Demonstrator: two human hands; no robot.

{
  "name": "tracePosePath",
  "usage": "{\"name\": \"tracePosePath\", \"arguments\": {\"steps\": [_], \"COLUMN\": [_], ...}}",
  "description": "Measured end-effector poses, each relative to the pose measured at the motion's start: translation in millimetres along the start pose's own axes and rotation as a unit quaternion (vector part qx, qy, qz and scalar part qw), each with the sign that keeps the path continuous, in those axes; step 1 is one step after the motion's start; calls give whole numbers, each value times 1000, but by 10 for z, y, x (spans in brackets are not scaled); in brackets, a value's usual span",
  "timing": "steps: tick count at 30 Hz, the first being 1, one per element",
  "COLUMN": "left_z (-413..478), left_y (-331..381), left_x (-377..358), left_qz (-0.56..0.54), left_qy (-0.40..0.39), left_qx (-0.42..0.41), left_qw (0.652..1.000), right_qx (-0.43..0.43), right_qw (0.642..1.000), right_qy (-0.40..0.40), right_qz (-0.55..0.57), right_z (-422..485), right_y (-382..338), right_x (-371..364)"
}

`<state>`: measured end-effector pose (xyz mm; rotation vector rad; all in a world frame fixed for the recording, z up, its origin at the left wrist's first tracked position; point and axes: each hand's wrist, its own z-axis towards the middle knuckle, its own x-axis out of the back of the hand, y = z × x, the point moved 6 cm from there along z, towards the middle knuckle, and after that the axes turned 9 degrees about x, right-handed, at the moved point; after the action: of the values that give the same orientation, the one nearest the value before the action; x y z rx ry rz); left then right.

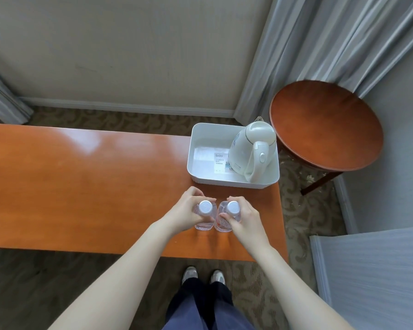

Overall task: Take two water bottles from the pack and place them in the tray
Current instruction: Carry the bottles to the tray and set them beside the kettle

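Observation:
Two clear water bottles with white caps stand side by side on the orange table [81,182], just in front of the white tray [196,141]. My left hand [186,211] grips the left bottle [38,207] around its upper body. My right hand [242,214] grips the right bottle [233,207] the same way. Both bottles look upright, their bases at or near the tabletop. No pack is in view.
A white electric kettle [253,151] fills the right half of the tray; a label card [219,161] lies on the tray floor at its left. A round wooden side table [324,125] stands to the right, with curtains behind it. My feet show below the table's edge.

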<state>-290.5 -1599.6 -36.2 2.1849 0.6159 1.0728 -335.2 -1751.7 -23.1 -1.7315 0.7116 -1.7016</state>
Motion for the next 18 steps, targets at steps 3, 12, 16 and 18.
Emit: {"name": "tracePosePath", "arguments": {"steps": [3,12,16,18], "left_z": [32,-144,-248,-226], "left_y": [-3,159,406,436], "left_x": [-10,54,22,-38], "left_qz": [-11,285,436,439], "left_qy": [-6,120,244,254], "left_qx": [9,-63,-110,-101], "left_qw": [1000,949,859,856], "right_qx": [3,106,141,148], "right_qw": [1000,962,930,918], "right_qy": [-8,-67,-75,-92], "right_qz": [-6,-243,-332,-356], "right_z": [56,47,79,93], "right_y": [-15,-66,-185,-241], "right_x": [-7,86,141,133]}}
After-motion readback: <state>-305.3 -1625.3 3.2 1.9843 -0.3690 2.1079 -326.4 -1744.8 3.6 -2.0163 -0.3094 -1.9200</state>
